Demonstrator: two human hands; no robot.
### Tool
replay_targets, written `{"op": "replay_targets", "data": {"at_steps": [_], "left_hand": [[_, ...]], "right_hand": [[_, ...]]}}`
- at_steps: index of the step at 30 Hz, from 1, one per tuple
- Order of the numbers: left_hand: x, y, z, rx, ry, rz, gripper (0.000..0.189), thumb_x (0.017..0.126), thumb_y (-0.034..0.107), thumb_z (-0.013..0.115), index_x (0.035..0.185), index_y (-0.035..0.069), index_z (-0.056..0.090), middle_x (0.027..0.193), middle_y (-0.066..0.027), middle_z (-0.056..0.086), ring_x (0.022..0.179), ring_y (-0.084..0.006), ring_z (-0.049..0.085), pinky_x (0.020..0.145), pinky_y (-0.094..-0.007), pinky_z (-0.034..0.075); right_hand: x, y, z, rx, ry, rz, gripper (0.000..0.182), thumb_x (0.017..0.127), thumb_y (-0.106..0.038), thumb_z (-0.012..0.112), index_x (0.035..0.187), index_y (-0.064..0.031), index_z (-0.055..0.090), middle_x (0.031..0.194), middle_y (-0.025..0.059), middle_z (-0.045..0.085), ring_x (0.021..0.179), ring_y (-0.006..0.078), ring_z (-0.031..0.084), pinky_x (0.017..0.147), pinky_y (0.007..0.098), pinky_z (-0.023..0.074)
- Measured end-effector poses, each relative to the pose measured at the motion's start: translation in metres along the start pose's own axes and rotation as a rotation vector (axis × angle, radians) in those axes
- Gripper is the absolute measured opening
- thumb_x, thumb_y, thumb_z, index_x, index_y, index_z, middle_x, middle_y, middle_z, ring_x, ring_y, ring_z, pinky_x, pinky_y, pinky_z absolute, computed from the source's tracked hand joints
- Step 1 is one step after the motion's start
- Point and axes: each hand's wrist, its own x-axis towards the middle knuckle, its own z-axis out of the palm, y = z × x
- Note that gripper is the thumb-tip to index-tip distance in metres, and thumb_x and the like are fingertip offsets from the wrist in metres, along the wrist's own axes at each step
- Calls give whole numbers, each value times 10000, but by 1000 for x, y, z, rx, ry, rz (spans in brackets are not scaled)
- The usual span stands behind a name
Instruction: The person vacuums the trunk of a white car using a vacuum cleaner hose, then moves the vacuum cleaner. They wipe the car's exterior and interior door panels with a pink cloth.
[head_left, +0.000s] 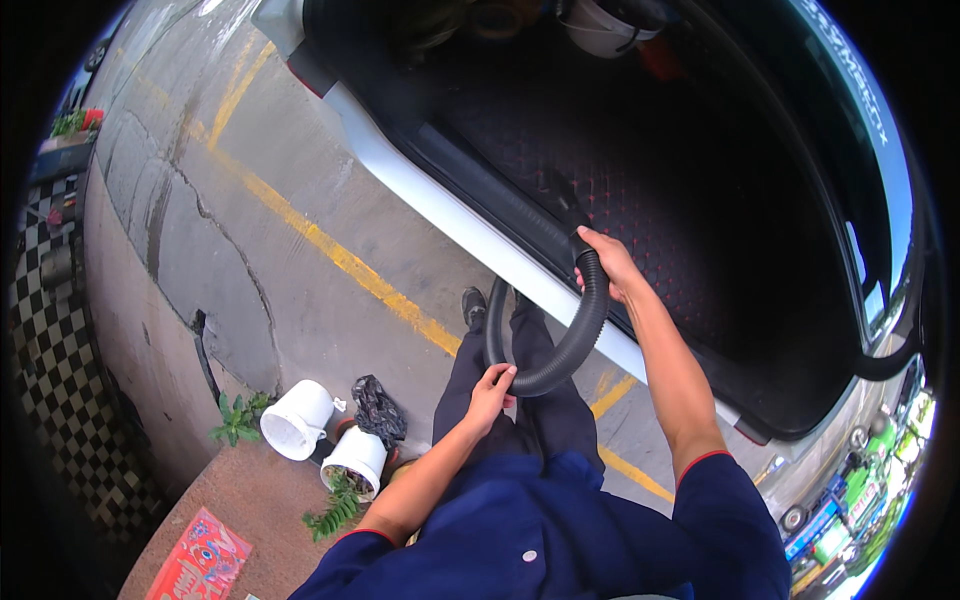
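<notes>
My right hand (611, 262) grips the black cuff of a vacuum cleaner hose (574, 352) just above a car's rear sill. From that cuff a dark nozzle (568, 199) reaches into the boot, over a black quilted mat (607, 199) with red stitching. Deep shadow hides much of the nozzle's end. In front of my thighs, my left hand (493, 394) holds the ribbed hose at the bottom of its loop. Beyond that hand the hose rises and passes down beside my shoe, under the white bumper edge (450, 225).
Inside the boot's far end is a white bucket (600, 34). The raised tailgate (862, 150) arches at the right. Behind me at left are two white buckets (296, 420), a black plastic bag (379, 409) and a reddish stone ledge (262, 495). Yellow lines (337, 255) mark the concrete.
</notes>
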Motion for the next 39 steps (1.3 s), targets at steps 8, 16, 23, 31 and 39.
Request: {"op": "replay_targets", "data": {"at_steps": [8,16,23,31,39], "left_hand": [[-10,28,22,-118,93,101,429,900,405,581,1201,100,561,798,-1,563,631,-66,509,582,-209,447],[-18,50,26,146,142,270,702,720,476,751,1260,96,510,714,4,517,633,-88,509,597,-239,444],[-42,44,-12,868,346,453,557,551,332,827,1023,85,664,921,-136,454,912,-297,525,787,-376,471],[-57,32,-113,929,-9,871,516,563,215,735,998,24,535,1042,-176,547,1057,-348,516,1035,-448,333],[-52,64,-182,813,12,911,427,601,187,690,968,20,550,885,-141,571,892,-336,540,817,-415,428]], "right_hand": [[37,-60,40,-200,-196,-28,351,873,-366,603,855,-31,500,556,96,537,382,160,536,333,270,459],[82,-94,70,-297,-246,-30,420,860,-376,599,720,11,518,553,112,534,422,193,550,389,305,473],[26,-35,61,-190,-193,-70,373,885,-372,568,953,-11,498,614,86,515,429,177,528,387,302,476],[-69,-4,108,-119,-246,-98,399,890,-350,577,1122,-31,518,621,80,523,418,158,525,379,283,479],[-7,-3,173,3,-106,-166,349,883,-327,591,957,0,494,625,96,504,448,187,539,391,308,495]]}}
